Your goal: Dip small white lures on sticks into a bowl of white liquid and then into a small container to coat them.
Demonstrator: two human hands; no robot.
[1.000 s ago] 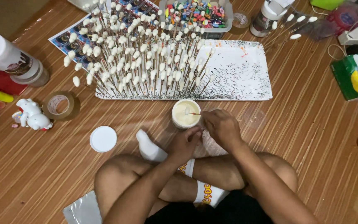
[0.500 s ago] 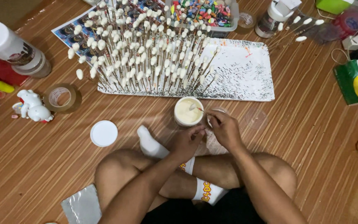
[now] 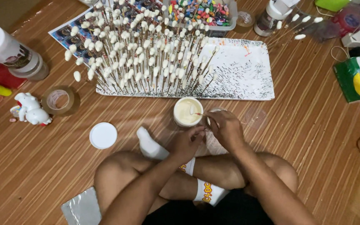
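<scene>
1 thin stick (image 3: 198, 113) is pinched in the fingertips of my right hand (image 3: 226, 129), and its white tip sits in the little cup (image 3: 187, 111) of cream-colored stuff on the floor. The stick is so thin that I can only see a short bit of it. My left hand (image 3: 187, 143) is just beside my right hand, with its fingers curled in close. I cannot tell if it holds anything, because the 2 hands hide each other there. Something round and clear (image 3: 216, 111) peeks out behind my right hand, but I cannot make out what it is.

I sit with my legs crossed. 1 white sock (image 3: 148, 143) pokes out under my left arm.

Behind the cup lies a white board (image 3: 238, 73) with lots of black specks. Many sticks with white tips (image 3: 142, 50) stand up in it, too many to count. A round white lid (image 3: 103, 135) lies on the wooden floor (image 3: 313, 137) to my left. Farther left are a roll of brown tape (image 3: 60, 100) and a small white toy animal (image 3: 31, 109). A box of colorful bits (image 3: 203, 12) is cut off at the top edge.
</scene>
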